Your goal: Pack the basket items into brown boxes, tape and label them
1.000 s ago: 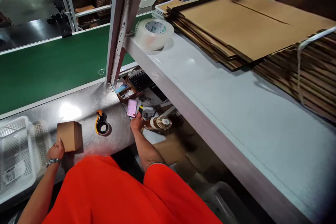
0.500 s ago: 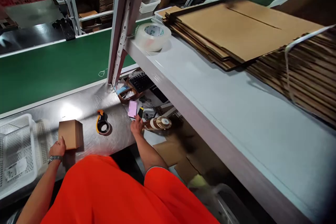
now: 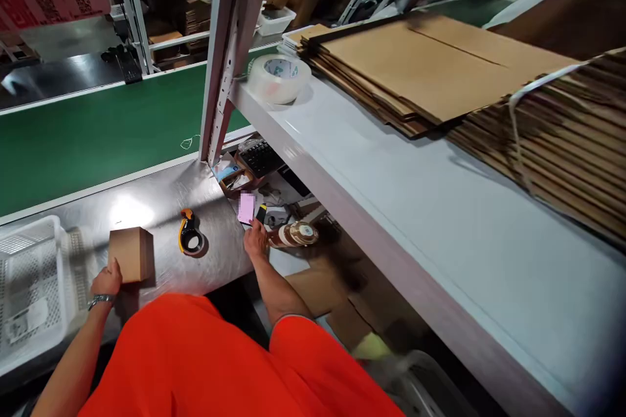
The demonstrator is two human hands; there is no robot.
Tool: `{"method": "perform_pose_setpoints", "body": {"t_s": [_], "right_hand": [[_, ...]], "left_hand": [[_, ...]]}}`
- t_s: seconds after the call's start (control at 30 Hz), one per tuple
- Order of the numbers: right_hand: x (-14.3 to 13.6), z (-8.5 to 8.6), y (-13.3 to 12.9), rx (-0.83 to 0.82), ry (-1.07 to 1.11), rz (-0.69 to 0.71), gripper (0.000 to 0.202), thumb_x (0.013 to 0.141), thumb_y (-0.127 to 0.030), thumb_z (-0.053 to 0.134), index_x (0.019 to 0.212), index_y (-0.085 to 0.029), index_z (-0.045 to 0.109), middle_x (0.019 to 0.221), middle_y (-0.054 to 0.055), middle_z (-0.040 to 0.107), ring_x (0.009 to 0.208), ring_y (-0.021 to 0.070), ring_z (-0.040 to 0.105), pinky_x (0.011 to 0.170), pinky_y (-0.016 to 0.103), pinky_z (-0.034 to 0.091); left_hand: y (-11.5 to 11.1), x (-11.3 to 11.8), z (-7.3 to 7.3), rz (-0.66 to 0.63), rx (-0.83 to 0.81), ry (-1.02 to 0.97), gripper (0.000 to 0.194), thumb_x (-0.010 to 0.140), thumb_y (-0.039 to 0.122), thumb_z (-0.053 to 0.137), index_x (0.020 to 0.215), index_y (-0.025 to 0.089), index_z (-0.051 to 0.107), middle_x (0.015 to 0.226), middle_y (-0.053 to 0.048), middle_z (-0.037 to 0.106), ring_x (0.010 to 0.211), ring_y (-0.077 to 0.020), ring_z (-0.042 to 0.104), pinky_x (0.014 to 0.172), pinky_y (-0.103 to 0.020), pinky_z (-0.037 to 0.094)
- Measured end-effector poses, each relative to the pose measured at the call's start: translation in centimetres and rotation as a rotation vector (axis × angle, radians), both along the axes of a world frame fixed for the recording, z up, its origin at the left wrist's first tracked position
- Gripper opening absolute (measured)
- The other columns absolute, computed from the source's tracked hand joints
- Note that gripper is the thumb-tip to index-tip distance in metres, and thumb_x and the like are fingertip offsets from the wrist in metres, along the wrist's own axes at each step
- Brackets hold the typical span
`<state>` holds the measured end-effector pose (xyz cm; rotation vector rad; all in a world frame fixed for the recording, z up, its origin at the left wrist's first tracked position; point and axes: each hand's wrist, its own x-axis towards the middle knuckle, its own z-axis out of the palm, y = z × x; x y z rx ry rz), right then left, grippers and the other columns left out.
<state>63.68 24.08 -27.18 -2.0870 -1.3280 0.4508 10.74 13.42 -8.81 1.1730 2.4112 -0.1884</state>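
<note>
On the metal table, a small brown cardboard box (image 3: 126,254) stands with my left hand (image 3: 106,278) closed at its lower left corner, thumb on its face. My right hand (image 3: 255,240) is at the table's right edge, its fingers around the lower end of a black and yellow tool (image 3: 261,214). Beside those fingers lies a pink label or screen (image 3: 246,207). A brown roll-like object (image 3: 293,234) is just right of my right hand. Between my hands rests a tape dispenser (image 3: 192,238) with an orange handle.
A white perforated basket (image 3: 61,273) is at the far left. Behind the table runs a green conveyor (image 3: 98,133). The white shelf (image 3: 362,163) on the right carries a clear tape roll (image 3: 278,79) and flattened cardboard (image 3: 440,65). A metal post (image 3: 225,58) rises at its corner.
The camera view has shifted slightly, moving the shelf and its cardboard a little left in the picture. Both hands keep nearly the same places.
</note>
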Motion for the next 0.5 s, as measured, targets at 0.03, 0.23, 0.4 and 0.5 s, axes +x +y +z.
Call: {"method": "perform_pose_setpoints", "body": {"t_s": [0.03,0.23,0.4,0.5], "right_hand": [[0.01,-0.07,-0.21,0.000,0.001,-0.011,0.055,0.093,-0.011,0.054,0.145,-0.018,0.069,0.134,0.017,0.083,0.137,0.0323,0.066,0.123,0.049,0.050],[-0.09,-0.48,-0.91,-0.019,0.005,-0.055,0.052,0.095,-0.013,0.053,0.144,-0.019,0.068,0.125,0.018,0.084,0.135,0.0353,0.068,0.120,0.052,0.052],[-0.24,-0.77,-0.71,-0.027,0.003,-0.072,0.050,0.095,-0.013,0.054,0.143,-0.019,0.069,0.124,0.017,0.083,0.135,0.0343,0.068,0.119,0.050,0.052],[-0.17,-0.80,-0.64,-0.024,0.000,-0.074,0.048,0.097,-0.014,0.054,0.142,-0.019,0.069,0.127,0.017,0.082,0.135,0.0331,0.067,0.120,0.049,0.051]], "left_hand": [[-0.02,-0.01,-0.02,0.012,-0.021,-0.003,0.084,0.118,0.057,0.021,0.125,0.003,0.084,0.125,-0.037,0.085,0.123,-0.0486,0.085,0.107,-0.057,0.067],[-0.25,0.03,-0.03,0.070,-0.065,-0.061,0.097,0.117,0.065,0.013,0.137,-0.001,0.082,0.140,-0.039,0.081,0.137,-0.0496,0.080,0.117,-0.060,0.063],[-0.26,0.23,0.07,0.090,-0.096,-0.082,0.103,0.117,0.065,0.008,0.146,-0.006,0.077,0.148,-0.041,0.077,0.144,-0.0506,0.076,0.121,-0.060,0.060],[-0.24,-0.05,-0.14,0.070,-0.111,-0.056,0.102,0.117,0.065,0.008,0.143,-0.003,0.079,0.147,-0.040,0.078,0.140,-0.0492,0.079,0.117,-0.058,0.062]]}}
